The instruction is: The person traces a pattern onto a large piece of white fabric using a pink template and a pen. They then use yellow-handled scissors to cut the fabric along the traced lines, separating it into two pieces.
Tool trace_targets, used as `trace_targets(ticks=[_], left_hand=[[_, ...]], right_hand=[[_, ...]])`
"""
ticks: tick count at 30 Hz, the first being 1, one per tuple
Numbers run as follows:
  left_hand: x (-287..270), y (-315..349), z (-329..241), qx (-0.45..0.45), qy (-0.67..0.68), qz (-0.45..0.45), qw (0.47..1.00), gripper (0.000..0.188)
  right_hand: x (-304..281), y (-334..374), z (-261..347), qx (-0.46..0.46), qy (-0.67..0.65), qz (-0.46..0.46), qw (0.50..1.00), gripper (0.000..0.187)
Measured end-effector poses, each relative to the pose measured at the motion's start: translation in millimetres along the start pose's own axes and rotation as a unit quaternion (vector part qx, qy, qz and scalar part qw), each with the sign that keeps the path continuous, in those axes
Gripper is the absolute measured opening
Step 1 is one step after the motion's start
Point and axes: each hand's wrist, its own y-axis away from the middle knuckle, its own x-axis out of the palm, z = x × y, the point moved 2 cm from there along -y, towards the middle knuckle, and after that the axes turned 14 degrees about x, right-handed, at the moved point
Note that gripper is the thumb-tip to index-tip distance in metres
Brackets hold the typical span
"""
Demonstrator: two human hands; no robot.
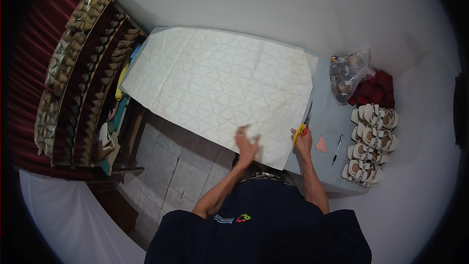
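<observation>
A large white sheet (210, 78), covered in traced outlines that repeat across it, lies spread over the table. Over its near edge is my left hand (246, 146), fingers apart and nothing in them; it is slightly blurred. My right hand (304, 143) grips scissors (299, 134) with yellow and red handles beside the sheet's right edge. Their blades point away from me, along that edge. To the right of this hand lies a small pink cut-out piece (321, 144), and past it a pen (337, 149).
Several white sandals (371, 144) stand in a row along the table's right side. Behind them are a clear plastic bag (349, 76) and dark red cloth (375, 90). A tiered rack (90, 78) of shoes stands at left. The grey tabletop (325, 117) shows at right.
</observation>
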Motion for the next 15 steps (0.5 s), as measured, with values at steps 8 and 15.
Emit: trace_targets(ticks=[8, 15], left_hand=[[-87.0, 6.7, 190.2, -0.545, 0.174, -0.301, 0.763, 0.084], [-150.6, -37.4, 302.3, -0.481, 0.251, -0.255, 0.8, 0.074]], right_hand=[[25.1, -4.0, -13.5, -0.005, 0.073, -0.137, 0.988, 0.074], [58.8, -41.0, -29.6, -0.026, -0.031, -0.132, 0.99, 0.053]])
